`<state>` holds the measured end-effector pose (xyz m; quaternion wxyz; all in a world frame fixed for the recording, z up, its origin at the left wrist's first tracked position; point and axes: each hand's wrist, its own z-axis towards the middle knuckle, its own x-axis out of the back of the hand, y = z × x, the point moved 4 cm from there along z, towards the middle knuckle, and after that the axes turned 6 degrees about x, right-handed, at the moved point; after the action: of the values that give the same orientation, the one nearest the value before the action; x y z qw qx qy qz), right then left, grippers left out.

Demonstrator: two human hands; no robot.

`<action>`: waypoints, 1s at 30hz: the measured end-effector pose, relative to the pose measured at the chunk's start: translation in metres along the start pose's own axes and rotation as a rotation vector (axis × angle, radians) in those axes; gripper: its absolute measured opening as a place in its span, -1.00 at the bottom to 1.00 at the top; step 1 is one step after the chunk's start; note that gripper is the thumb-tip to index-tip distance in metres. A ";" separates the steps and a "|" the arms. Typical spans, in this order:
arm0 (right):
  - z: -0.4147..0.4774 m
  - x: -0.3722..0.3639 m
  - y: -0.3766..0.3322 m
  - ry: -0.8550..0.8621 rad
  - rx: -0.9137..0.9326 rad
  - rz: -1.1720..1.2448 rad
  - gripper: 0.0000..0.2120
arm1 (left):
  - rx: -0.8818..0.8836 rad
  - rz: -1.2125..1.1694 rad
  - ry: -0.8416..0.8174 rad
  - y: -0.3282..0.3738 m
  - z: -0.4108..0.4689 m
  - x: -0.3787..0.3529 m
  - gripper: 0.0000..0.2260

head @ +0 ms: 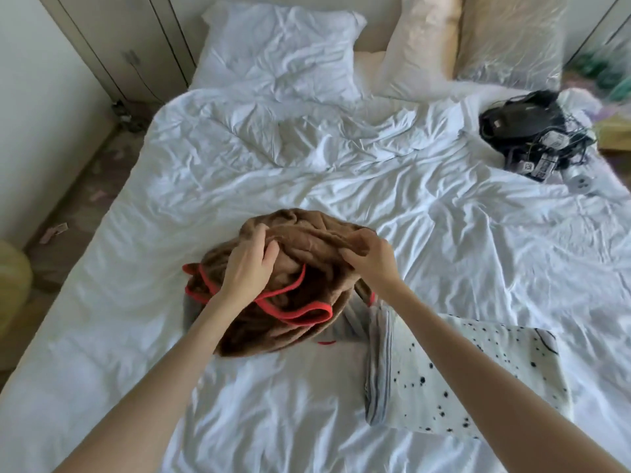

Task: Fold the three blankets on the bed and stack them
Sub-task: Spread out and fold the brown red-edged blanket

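Centrally, left hand [246, 268] and right hand [371, 258] grip the red-edged brown blanket [263, 332].

Bare sheet lies open across the bed [136, 268] left of and beyond the heaped brown blanket [266, 331]. The folded spotted blanket [426, 397] fills the near right, a black cable tangle [532, 134] the far right, and pillows [280, 49] the head.

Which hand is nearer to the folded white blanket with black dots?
Right. The right hand grips the brown blanket just beyond the dotted blanket; the left hand grips the brown one farther left.
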<state>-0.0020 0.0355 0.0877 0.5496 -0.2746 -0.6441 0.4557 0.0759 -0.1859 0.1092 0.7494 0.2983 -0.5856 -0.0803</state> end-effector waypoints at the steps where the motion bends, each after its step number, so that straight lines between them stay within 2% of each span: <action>1: -0.001 0.012 -0.013 0.008 0.029 0.011 -0.79 | 0.010 -0.029 -0.001 0.016 0.011 0.012 -0.72; 4: -0.016 0.042 -0.052 0.002 0.134 0.032 -0.66 | -0.006 -0.079 -0.060 0.064 0.031 0.037 -0.83; 6: -0.034 0.056 -0.074 -0.047 0.204 0.045 -0.58 | -0.003 -0.149 -0.090 0.094 0.037 0.053 -0.81; 10: -0.072 0.068 -0.108 -0.135 0.310 0.005 -0.28 | 0.065 -0.332 -0.077 0.145 0.048 0.090 -0.75; 13: -0.083 0.077 -0.133 -0.093 0.375 -0.087 -0.21 | 0.059 -0.418 -0.036 0.188 0.049 0.119 -0.74; 15: -0.084 0.087 -0.151 0.011 0.400 -0.092 -0.23 | 0.053 -0.455 -0.011 0.213 0.048 0.135 -0.75; 17: -0.085 0.101 -0.167 0.132 0.417 -0.079 -0.36 | 0.070 -0.538 -0.016 0.233 0.047 0.147 -0.73; 20: -0.088 0.135 -0.189 0.383 0.448 -0.108 -0.86 | 0.083 -0.646 -0.066 0.251 0.046 0.162 -0.71; 21: -0.089 0.149 -0.194 0.435 0.445 -0.077 -0.87 | 0.054 -0.607 -0.061 0.254 0.045 0.168 -0.73; 23: -0.087 0.179 -0.202 0.478 0.416 0.009 -0.76 | -0.013 -0.454 -0.029 0.253 0.044 0.180 -0.79; 25: -0.085 0.208 -0.208 0.489 0.375 0.019 -0.79 | -0.021 -0.360 -0.007 0.241 0.046 0.184 -0.80; 28: -0.086 0.241 -0.205 0.532 0.323 0.059 -0.79 | 0.141 -0.383 0.014 0.209 0.052 0.182 -0.80; 30: -0.091 0.254 -0.203 0.557 0.290 0.095 -0.78 | 0.317 -0.500 0.032 0.190 0.052 0.179 -0.80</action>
<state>0.0526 0.1906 0.3828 0.7163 -0.3375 -0.3833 0.4755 0.0378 -0.1342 0.3676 0.6595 0.5480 -0.4873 -0.1651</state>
